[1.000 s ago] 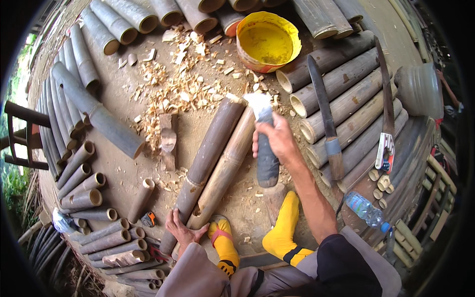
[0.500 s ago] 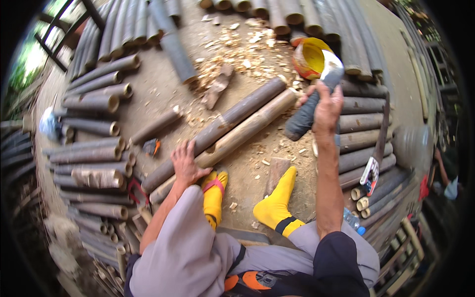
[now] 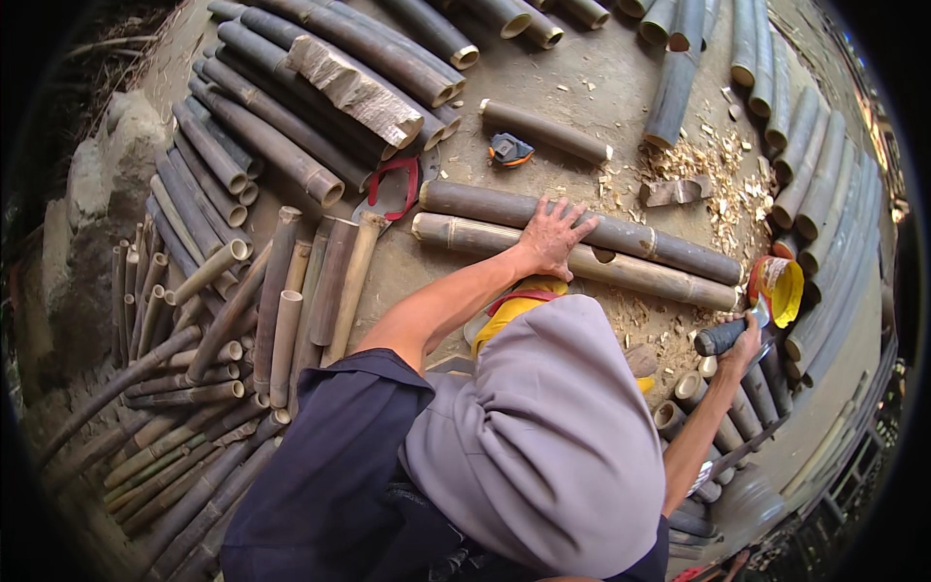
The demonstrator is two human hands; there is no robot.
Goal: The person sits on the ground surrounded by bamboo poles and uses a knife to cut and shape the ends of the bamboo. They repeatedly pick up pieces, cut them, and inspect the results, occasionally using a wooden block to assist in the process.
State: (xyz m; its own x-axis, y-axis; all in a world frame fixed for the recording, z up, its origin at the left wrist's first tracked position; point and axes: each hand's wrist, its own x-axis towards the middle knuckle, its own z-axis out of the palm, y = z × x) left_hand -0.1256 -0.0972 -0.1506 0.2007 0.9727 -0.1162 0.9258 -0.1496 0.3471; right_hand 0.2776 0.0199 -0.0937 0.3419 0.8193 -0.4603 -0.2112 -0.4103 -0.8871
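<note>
- One dark bamboo tube (image 3: 669,249) lies on the ground (image 3: 582,92) just beside a paler bamboo tube (image 3: 669,278), which is nearer us.
- Both look stiff, hollow and fairly light; we expect them to roll easily, so a broad hold near mid-length seems best.
- We see brown-grey skin on the dark bamboo tube, tan on the paler bamboo tube, which has a hole in its side.
- Our left hand (image 3: 559,238) rests spread across both; our right hand (image 3: 746,341) grips a black-handled tool (image 3: 720,339).

Hands (image 3: 555,240) (image 3: 746,344) well apart, left splayed
</note>
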